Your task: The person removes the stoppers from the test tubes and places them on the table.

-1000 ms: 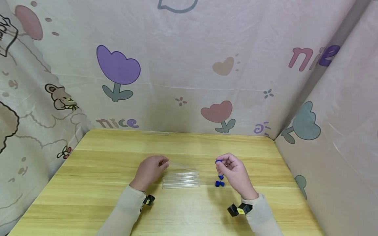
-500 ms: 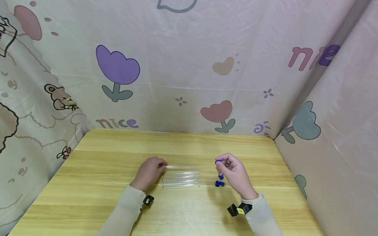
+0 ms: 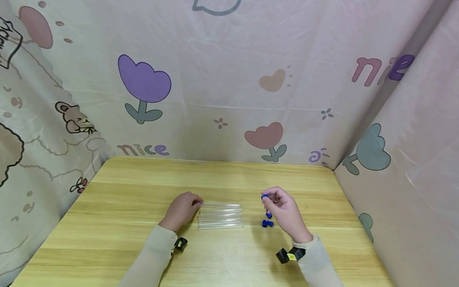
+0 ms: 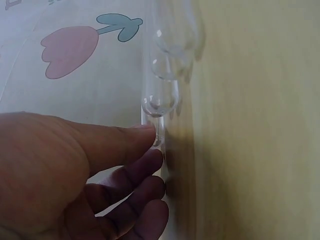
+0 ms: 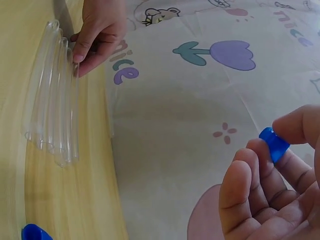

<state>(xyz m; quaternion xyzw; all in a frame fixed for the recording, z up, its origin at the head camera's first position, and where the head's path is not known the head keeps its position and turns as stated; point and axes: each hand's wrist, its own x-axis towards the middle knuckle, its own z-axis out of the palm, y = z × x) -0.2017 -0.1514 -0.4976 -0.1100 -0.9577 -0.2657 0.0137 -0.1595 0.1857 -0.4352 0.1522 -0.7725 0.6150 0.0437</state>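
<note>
My left hand pinches the rounded end of a clear test tube between thumb and fingertips. The tube lies along the far side of several more clear test tubes, set side by side on the table. In the left wrist view the thumb and forefinger meet at the tube's end. To the right, my right hand holds a small blue stopper between thumb and fingers, raised above the table. Several loose blue stoppers lie beneath it, partly hidden by the hand in the head view.
The wooden table reaches back to a printed fabric curtain, with more fabric at both sides. A thin clear strip lies at the table's back edge. Each wrist wears a small black camera.
The tube in my left hand has come from a slanted, faintly visible pose down to lie level beside the row, slightly nearer it. My right hand stays put with its stopper.
</note>
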